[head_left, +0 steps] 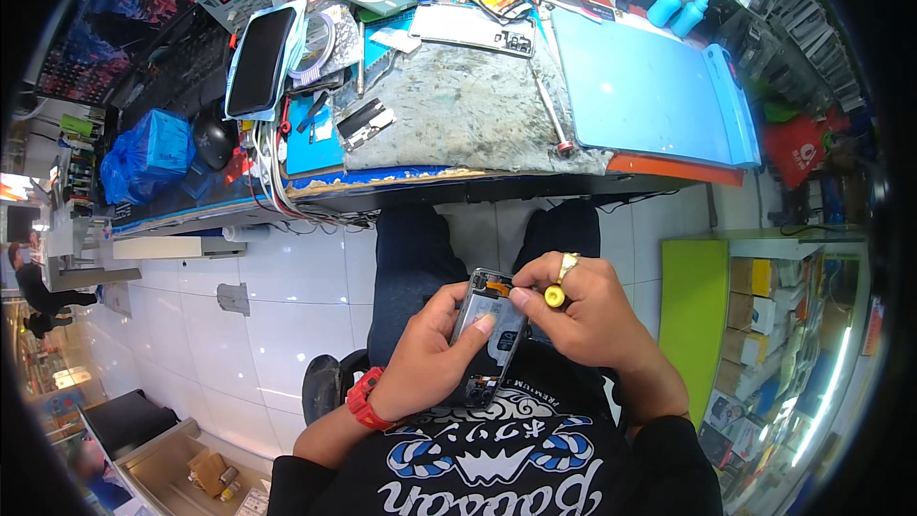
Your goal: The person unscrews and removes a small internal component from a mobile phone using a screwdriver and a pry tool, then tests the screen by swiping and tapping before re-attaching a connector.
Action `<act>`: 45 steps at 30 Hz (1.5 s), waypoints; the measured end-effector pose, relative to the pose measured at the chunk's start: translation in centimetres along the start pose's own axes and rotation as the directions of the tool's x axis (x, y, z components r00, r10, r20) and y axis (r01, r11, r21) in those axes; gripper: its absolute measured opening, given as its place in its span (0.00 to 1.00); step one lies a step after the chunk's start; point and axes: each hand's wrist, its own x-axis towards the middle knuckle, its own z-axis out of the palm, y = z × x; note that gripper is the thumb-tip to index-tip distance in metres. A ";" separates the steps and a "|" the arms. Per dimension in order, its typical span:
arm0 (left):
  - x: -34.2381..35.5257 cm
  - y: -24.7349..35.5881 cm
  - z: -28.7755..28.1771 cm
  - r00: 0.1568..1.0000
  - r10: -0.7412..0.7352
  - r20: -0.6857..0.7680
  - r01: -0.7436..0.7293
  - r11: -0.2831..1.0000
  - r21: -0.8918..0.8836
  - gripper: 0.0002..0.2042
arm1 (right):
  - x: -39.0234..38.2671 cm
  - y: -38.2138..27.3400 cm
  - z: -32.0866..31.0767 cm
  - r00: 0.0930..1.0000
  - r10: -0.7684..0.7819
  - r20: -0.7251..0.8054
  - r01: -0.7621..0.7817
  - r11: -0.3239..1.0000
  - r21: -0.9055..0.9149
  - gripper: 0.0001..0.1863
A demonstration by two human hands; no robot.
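Note:
My left hand (430,354) grips an opened phone (487,339) with its back off, held over my lap with the thumb lying across its inner parts. A red watch sits on that wrist. My right hand (583,311), wearing a gold ring, pinches a small screwdriver with a yellow cap (554,296); its tip touches the phone's upper end near an orange flex cable (495,282). Both hands are close together, below the workbench edge.
The workbench (458,186) ahead carries a worn grey mat (468,110), a blue mat (650,91), a dark phone (260,59) on the left, loose phone parts, cables, tweezers and two blue bottles (678,5). A green shelf (697,315) stands at right, white tile floor below.

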 end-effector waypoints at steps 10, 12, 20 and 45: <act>0.5 0.9 -1.1 0.990 -0.049 0.132 0.055 0.998 -0.040 0.20 | 0.8 1.8 0.0 0.997 -0.007 0.075 0.001 0.997 0.080 0.13; 0.8 1.2 -1.7 0.982 -0.067 0.175 0.076 0.996 -0.042 0.21 | 1.1 2.2 -0.5 0.934 0.148 0.325 -0.212 0.962 0.173 0.14; 1.5 2.2 -5.0 0.975 0.016 0.220 0.049 0.957 -0.287 0.27 | 0.0 5.8 2.0 0.786 0.218 0.579 -0.604 0.065 0.795 0.10; 4.5 0.2 0.0 0.847 0.465 -0.256 -0.431 0.884 0.179 0.39 | -2.5 4.5 7.3 0.959 -0.171 -0.224 0.240 0.911 0.335 0.21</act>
